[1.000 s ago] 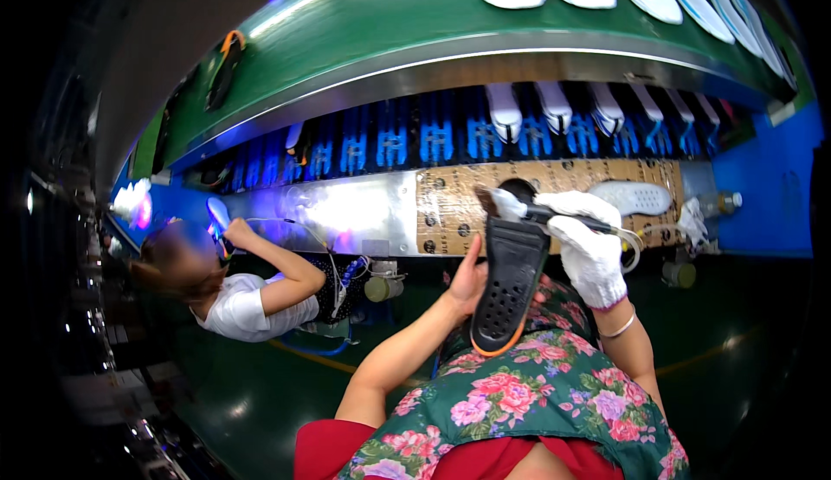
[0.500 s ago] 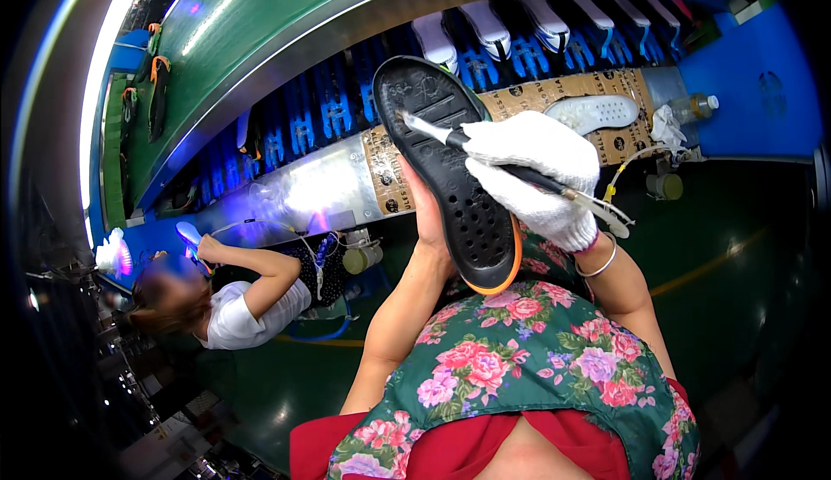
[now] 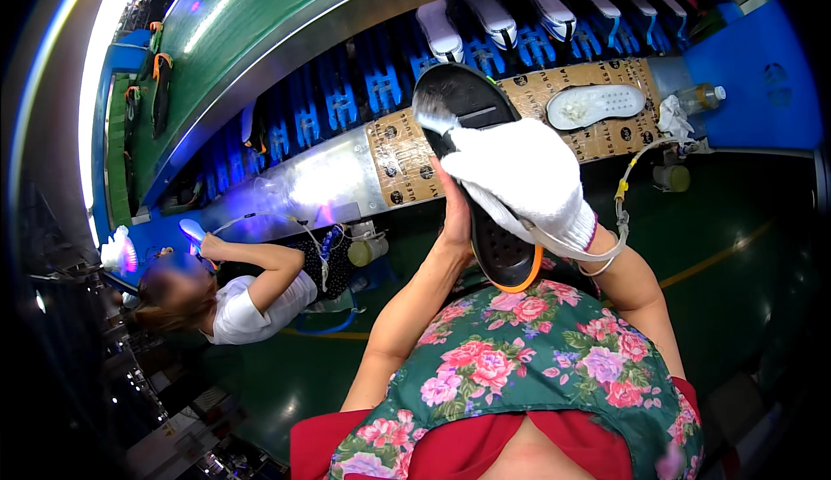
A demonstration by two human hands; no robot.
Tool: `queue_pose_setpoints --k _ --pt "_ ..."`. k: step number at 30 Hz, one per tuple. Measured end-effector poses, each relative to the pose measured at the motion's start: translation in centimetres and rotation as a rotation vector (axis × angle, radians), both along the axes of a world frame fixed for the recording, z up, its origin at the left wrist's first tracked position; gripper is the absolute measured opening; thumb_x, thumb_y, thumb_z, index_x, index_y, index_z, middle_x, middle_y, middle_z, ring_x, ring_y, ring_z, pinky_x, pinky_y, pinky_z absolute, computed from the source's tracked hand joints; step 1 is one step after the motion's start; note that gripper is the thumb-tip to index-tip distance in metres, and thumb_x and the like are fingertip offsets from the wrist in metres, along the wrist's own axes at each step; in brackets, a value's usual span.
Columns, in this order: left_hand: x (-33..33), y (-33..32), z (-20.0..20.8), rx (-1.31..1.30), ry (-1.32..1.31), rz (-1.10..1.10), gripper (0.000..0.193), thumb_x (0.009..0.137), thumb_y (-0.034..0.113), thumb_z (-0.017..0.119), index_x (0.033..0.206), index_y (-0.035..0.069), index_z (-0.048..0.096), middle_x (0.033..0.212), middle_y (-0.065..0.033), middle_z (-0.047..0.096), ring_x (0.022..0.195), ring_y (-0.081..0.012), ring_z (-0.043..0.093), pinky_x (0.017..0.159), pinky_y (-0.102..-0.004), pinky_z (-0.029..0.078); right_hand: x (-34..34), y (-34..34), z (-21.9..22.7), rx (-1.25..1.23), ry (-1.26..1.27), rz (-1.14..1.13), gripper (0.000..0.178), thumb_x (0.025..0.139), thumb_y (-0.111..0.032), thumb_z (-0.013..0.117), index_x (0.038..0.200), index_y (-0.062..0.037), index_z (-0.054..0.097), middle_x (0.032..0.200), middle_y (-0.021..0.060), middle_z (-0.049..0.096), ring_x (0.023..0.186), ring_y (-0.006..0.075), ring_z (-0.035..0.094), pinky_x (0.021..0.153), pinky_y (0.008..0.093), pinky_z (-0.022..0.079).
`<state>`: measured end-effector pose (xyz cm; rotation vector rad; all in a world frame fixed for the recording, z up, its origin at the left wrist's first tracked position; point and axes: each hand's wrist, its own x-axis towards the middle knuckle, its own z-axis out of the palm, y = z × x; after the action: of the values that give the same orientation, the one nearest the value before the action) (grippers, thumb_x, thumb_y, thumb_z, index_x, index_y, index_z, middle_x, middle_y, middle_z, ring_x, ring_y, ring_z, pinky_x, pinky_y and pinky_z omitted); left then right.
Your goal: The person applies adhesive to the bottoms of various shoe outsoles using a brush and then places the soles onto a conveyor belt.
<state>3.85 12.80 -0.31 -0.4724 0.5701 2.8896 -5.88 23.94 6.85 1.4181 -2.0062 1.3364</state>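
Observation:
My bare left hand (image 3: 455, 212) is closed round the side of a black shoe sole (image 3: 472, 90). The sole is tilted, toe away from me, with small holes and an orange rim at the heel. In a white knitted glove, my right hand (image 3: 524, 173) is shut on a brush (image 3: 434, 115) whose pale bristles touch the toe area near its left edge. Most of the brush handle is hidden by the glove. A thin clear hose (image 3: 621, 212) with a yellow fitting hangs beside my right wrist.
A white perforated sole (image 3: 597, 106) lies on cardboard (image 3: 398, 164) covering the metal ledge. Behind it, several pale shoes (image 3: 493, 21) rest on blue racks (image 3: 381, 82). A bottle (image 3: 701, 99) and crumpled tissue (image 3: 673, 116) stand right. A co-worker (image 3: 260, 298) sits left.
My gloved hand has turned over and shifted up and left, bringing the brush to the toe's left edge. The sole has moved slightly right and is now more covered by the glove.

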Motion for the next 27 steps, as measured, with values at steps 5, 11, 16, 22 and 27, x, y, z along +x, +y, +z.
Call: queue_pose_setpoints --k 5,11,16,22,27 --pt "0.4 -0.1 -1.8 0.136 0.14 0.074 0.103 0.082 0.087 0.014 0.153 0.013 0.028 0.147 -0.0108 0.044 0.133 -0.027 0.047 0.111 -0.0441 0.039 -1.0 1.0 -0.2 -0.094 -0.171 -0.025 0.033 0.075 -0.009 0.075 0.107 -0.0054 0.073 0.105 0.0137 0.073 0.092 0.0282 0.07 0.082 0.0385 0.054" --pt "0.5 -0.9 -3.6 0.382 0.086 0.047 0.11 0.077 0.092 0.018 0.151 0.011 0.03 0.147 -0.0135 0.046 0.132 -0.0301 0.049 0.112 -0.0466 0.038 0.7 -0.1 -1.1 -0.017 -0.048 0.048 0.035 0.075 -0.008 0.074 0.11 -0.0123 0.074 0.108 0.0088 0.072 0.095 0.0264 0.069 0.084 0.0382 0.053" --pt "0.0 -1.2 -3.3 -0.131 -0.115 -0.012 0.109 0.077 0.092 0.019 0.151 0.011 0.032 0.146 -0.0127 0.047 0.133 -0.0297 0.048 0.112 -0.046 0.038 -1.3 0.7 -1.0 -0.19 -0.284 0.017 0.029 0.077 -0.006 0.072 0.106 -0.0092 0.074 0.105 0.0091 0.073 0.091 0.027 0.07 0.079 0.0376 0.054" --pt "0.7 -2.2 -4.8 0.135 0.03 0.064 0.108 0.078 0.091 0.02 0.15 0.011 0.033 0.146 -0.0117 0.046 0.133 -0.0284 0.047 0.112 -0.0451 0.038 0.1 -0.2 -0.9 -0.031 -0.141 0.146 0.029 0.077 -0.011 0.073 0.106 -0.0118 0.075 0.102 0.0071 0.073 0.091 0.0249 0.07 0.079 0.038 0.054" --pt "-1.2 -2.7 -1.1 -0.286 0.0 0.103 0.102 0.083 0.087 0.015 0.149 0.012 0.034 0.145 -0.0097 0.047 0.133 -0.0263 0.047 0.112 -0.0434 0.038 -1.2 0.4 -1.9 -0.08 -0.276 0.067 0.032 0.079 -0.009 0.071 0.112 -0.0097 0.072 0.11 0.0104 0.072 0.095 0.028 0.069 0.083 0.0369 0.053"
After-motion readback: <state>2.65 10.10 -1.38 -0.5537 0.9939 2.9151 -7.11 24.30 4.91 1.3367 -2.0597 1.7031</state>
